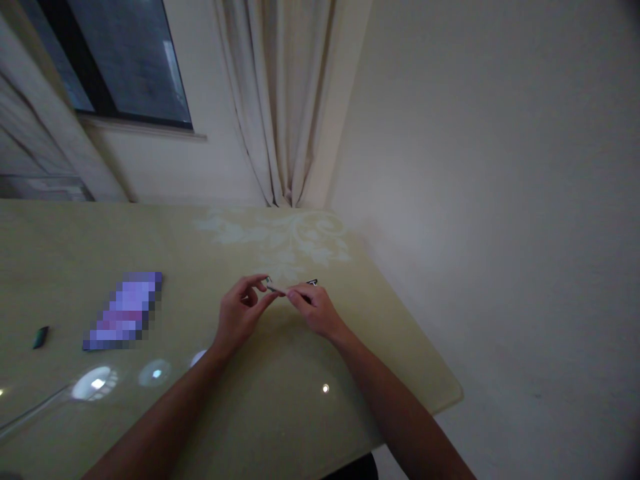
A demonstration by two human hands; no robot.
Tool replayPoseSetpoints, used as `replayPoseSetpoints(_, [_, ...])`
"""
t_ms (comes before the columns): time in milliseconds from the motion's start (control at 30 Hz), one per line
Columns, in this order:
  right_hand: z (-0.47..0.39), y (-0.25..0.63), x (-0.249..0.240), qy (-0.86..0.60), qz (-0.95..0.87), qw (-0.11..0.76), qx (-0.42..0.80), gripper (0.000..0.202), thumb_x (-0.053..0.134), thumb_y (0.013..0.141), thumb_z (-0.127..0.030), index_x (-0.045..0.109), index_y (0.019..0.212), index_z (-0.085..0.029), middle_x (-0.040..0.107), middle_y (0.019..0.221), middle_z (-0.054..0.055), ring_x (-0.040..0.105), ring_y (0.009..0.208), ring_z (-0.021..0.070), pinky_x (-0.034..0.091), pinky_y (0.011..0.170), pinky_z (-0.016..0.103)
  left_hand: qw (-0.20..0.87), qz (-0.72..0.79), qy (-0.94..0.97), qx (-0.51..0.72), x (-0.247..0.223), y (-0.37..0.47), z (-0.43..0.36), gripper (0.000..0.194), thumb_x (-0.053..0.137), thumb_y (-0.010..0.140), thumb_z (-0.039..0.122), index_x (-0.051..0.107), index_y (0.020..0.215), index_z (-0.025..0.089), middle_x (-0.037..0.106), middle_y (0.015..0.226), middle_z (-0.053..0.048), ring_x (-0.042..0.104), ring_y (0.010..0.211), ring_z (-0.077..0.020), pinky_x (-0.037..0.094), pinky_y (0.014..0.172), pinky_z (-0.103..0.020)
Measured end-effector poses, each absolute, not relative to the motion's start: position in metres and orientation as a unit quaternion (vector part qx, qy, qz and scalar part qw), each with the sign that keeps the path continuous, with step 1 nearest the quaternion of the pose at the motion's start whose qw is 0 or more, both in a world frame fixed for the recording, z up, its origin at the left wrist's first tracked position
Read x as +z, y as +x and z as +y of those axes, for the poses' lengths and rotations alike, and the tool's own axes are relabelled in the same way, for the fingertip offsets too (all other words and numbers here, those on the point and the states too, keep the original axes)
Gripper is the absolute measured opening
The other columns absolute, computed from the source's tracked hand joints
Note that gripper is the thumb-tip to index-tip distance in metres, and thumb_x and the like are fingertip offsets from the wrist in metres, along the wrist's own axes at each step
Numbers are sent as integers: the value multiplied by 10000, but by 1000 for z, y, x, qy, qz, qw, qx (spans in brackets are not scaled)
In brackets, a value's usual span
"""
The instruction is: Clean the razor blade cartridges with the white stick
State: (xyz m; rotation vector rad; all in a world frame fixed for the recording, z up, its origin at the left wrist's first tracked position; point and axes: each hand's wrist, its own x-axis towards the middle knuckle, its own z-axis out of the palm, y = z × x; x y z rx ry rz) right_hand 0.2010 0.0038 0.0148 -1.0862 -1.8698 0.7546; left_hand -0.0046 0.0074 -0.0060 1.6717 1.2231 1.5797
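Observation:
Both of my hands meet above the tabletop near the middle of the view. My left hand has thumb and index finger around a small metallic piece, too small to make out. Pinched in my right hand is a small, thin, pale object, whose left end reaches the left fingertips. A dark item with a light edge shows just behind the right hand; whether it is held or lies on the table I cannot tell.
The glossy yellow-green table ends at a slanted right edge beside a wall. On the left lie a pixelated flat device and a small dark object. A curtain and a window stand behind.

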Motion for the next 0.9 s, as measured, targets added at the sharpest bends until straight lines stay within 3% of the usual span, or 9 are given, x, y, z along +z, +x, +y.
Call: replayPoseSetpoints(900, [5, 202, 13, -440, -721, 427, 323, 408, 547, 1062, -446, 856, 1023, -183, 780, 898, 68, 671, 832, 194, 473, 771, 297, 275, 444, 615, 590, -6, -2, 6, 373, 866, 826, 426, 746, 1118, 226, 659, 873, 17, 470, 547, -74, 425, 495, -201])
